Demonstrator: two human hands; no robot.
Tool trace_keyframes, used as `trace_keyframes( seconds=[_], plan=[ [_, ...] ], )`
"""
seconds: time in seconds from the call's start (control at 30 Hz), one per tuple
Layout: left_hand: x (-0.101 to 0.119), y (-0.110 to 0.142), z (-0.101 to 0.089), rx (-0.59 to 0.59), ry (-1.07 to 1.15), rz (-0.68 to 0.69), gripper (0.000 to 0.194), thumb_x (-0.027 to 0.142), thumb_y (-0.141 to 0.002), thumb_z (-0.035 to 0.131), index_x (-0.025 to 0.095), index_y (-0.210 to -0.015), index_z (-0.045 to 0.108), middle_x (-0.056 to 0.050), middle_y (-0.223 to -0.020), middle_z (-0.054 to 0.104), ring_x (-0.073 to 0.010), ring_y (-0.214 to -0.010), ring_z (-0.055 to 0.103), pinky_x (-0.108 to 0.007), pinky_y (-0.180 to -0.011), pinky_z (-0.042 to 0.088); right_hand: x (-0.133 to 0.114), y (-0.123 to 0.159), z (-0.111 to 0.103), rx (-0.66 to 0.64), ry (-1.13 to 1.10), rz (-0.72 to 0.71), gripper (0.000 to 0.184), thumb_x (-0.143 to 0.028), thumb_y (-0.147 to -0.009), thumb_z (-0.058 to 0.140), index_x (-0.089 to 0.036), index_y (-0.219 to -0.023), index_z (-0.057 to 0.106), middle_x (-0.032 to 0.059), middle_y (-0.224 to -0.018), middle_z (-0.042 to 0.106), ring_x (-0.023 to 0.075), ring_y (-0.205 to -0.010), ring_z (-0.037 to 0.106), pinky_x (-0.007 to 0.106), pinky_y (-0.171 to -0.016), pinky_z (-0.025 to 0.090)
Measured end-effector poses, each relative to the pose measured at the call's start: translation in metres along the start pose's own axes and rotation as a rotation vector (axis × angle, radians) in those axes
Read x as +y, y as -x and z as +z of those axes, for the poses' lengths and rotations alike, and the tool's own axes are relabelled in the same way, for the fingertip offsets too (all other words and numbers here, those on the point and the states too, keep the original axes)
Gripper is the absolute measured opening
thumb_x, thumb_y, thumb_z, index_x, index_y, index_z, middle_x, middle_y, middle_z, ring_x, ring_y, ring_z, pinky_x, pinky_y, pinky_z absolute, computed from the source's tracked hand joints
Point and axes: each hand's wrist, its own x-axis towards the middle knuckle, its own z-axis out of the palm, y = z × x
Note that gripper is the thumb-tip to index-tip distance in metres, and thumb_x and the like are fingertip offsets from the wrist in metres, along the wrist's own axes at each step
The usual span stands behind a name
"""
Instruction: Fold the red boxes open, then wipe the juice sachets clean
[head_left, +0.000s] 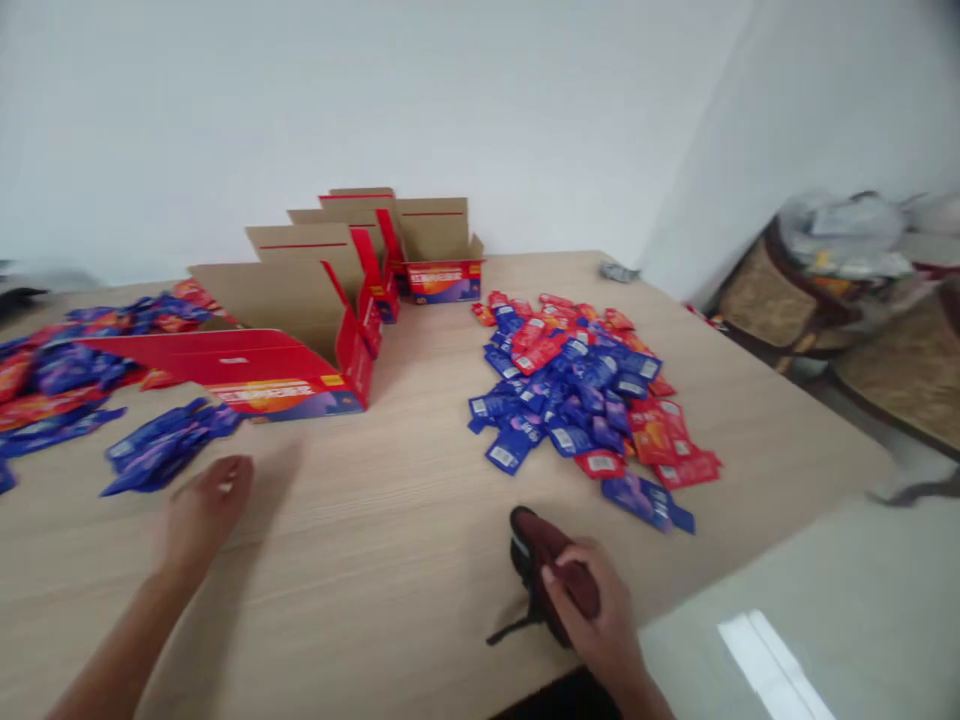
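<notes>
My right hand [600, 620] is closed around a small dark red and black object [544, 565] with a black strap, held just above the wooden table [390, 560] near its front edge. What the object is I cannot make out. My left hand [206, 510] hovers low over the table at the left, blurred by motion, fingers pointing toward a small bunch of blue sachets [169, 445]. A large heap of blue and red sachets [585, 395] lies a short way beyond my right hand.
Several open red cardboard display boxes [300, 340] stand in a row from the left centre back toward the wall. More blue and red sachets [67, 360] are spread at the far left. Chairs with cluttered bags [847, 270] stand to the right, off the table.
</notes>
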Motion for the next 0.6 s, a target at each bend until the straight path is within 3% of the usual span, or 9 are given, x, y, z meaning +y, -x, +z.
trace_keyframes(
  seconds=[0.1, 0.2, 0.3, 0.37, 0.4, 0.47, 0.6],
  plan=[
    [0.057, 0.036, -0.016, -0.047, 0.095, 0.070, 0.025, 0.054, -0.098, 0.046, 0.037, -0.085, 0.058, 0.009, -0.060, 0.061, -0.0188, -0.056, 0.064, -0.029, -0.054, 0.049, -0.003, -0.002, -0.004, -0.106, -0.056, -0.043, 0.005, -0.028, -0.092, 0.066, -0.025, -0.095, 0.063, 0.0043, -0.096, 0.068, 0.0206, -0.091, 0.066, 0.031, -0.080, 0.053],
    [0.160, 0.068, -0.018, -0.216, 0.397, 0.409, 0.030, 0.042, -0.102, 0.047, 0.030, -0.076, 0.055, 0.005, -0.057, 0.055, -0.0150, -0.047, 0.056, -0.027, -0.048, 0.044, -0.009, -0.003, -0.014, -0.238, -0.144, -0.062, 0.009, -0.024, -0.086, 0.069, -0.025, -0.093, 0.063, 0.0012, -0.091, 0.068, 0.0195, -0.086, 0.065, 0.030, -0.077, 0.050],
    [0.271, 0.081, 0.005, -0.360, 0.469, 0.681, 0.029, 0.032, -0.106, 0.048, 0.027, -0.080, 0.059, 0.000, -0.068, 0.062, -0.0170, -0.060, 0.064, -0.029, -0.057, 0.051, -0.013, -0.008, -0.030, -0.432, -0.242, -0.017, 0.011, -0.024, -0.083, 0.071, -0.024, -0.091, 0.065, -0.0003, -0.090, 0.069, 0.0188, -0.085, 0.066, 0.029, -0.077, 0.047],
    [0.326, 0.079, 0.030, -0.370, 0.439, 0.789, 0.016, 0.032, -0.104, 0.055, 0.026, -0.096, 0.068, -0.005, -0.089, 0.070, -0.0217, -0.082, 0.070, -0.033, -0.074, 0.058, -0.013, -0.013, -0.041, -0.548, -0.299, 0.014, 0.011, -0.027, -0.081, 0.073, -0.023, -0.091, 0.067, -0.0002, -0.090, 0.070, 0.0189, -0.086, 0.065, 0.029, -0.078, 0.046],
    [0.345, 0.076, 0.042, -0.355, 0.427, 0.791, 0.012, 0.034, -0.101, 0.062, 0.026, -0.106, 0.070, -0.008, -0.100, 0.070, -0.0247, -0.093, 0.070, -0.036, -0.083, 0.059, -0.010, -0.015, -0.046, -0.597, -0.326, 0.022, 0.013, -0.029, -0.081, 0.075, -0.022, -0.090, 0.069, -0.0003, -0.090, 0.070, 0.0189, -0.086, 0.065, 0.029, -0.078, 0.045],
    [0.366, 0.066, 0.067, -0.303, 0.396, 0.742, 0.025, 0.036, -0.100, 0.065, 0.023, -0.121, 0.068, -0.013, -0.114, 0.068, -0.0290, -0.107, 0.067, -0.043, -0.094, 0.058, -0.003, -0.018, -0.052, -0.682, -0.377, 0.032, 0.019, -0.036, -0.079, 0.078, -0.022, -0.090, 0.071, -0.0007, -0.090, 0.070, 0.0183, -0.085, 0.063, 0.029, -0.077, 0.044],
    [0.362, 0.042, 0.101, -0.227, 0.333, 0.622, 0.040, 0.042, -0.105, 0.058, 0.017, -0.137, 0.062, -0.016, -0.127, 0.063, -0.0320, -0.120, 0.061, -0.051, -0.104, 0.053, 0.022, -0.019, -0.053, -0.765, -0.480, 0.095, 0.038, -0.050, -0.070, 0.088, -0.020, -0.088, 0.074, -0.0007, -0.088, 0.070, 0.0177, -0.085, 0.062, 0.027, -0.077, 0.043]
  ],
)
